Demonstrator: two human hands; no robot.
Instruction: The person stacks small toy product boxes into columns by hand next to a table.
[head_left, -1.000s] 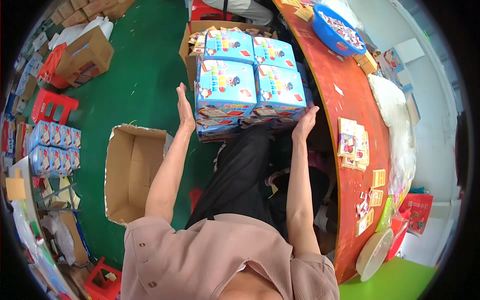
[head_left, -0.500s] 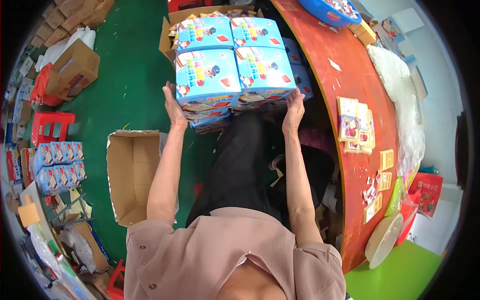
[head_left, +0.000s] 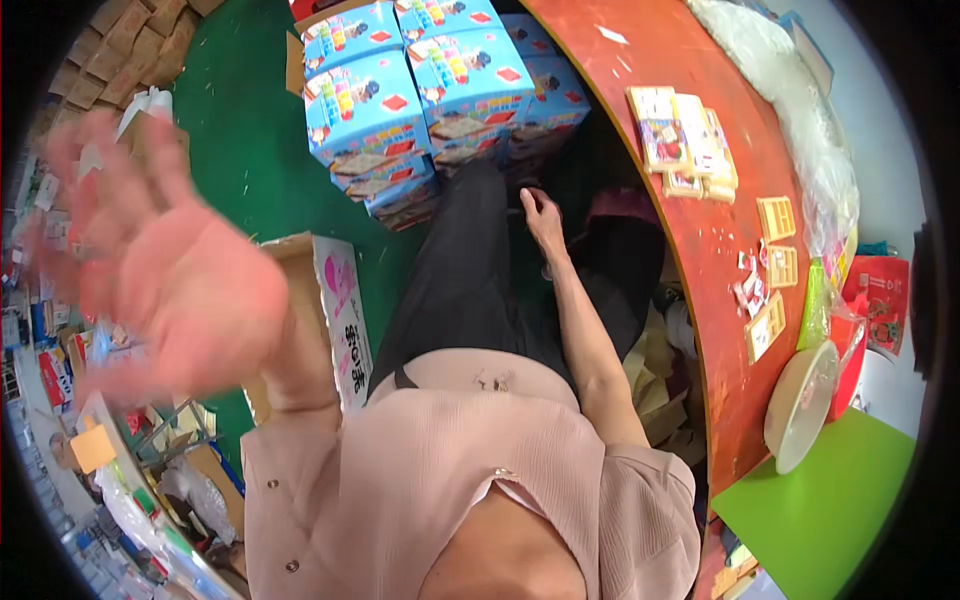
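Observation:
My left hand [head_left: 190, 290] is raised close to the camera at the left, blurred, with its fingers spread and nothing in it. Low beside my thigh, my right hand [head_left: 543, 220] hangs apart from the boxes, fingers loosely bent and a gap at the thumb; I see nothing held. Just beyond my knees stand stacked blue printed boxes [head_left: 365, 110], with more blue boxes [head_left: 555, 95] to their right. An upright carton [head_left: 340, 320] with pink print and its top open is partly covered by my left forearm.
A red-topped table [head_left: 700, 330] curves along the right, bearing packs of small trays [head_left: 690, 145], loose yellow trays [head_left: 780, 265] and a pale basin [head_left: 802, 405]. Clear plastic [head_left: 825, 190] lies along its far edge. Brown packages [head_left: 120, 50] are piled at the far left on the green floor.
Both hands have left the blue boxes. My left hand has risen toward the camera at the left; my right has dropped toward my thigh. The view has shifted.

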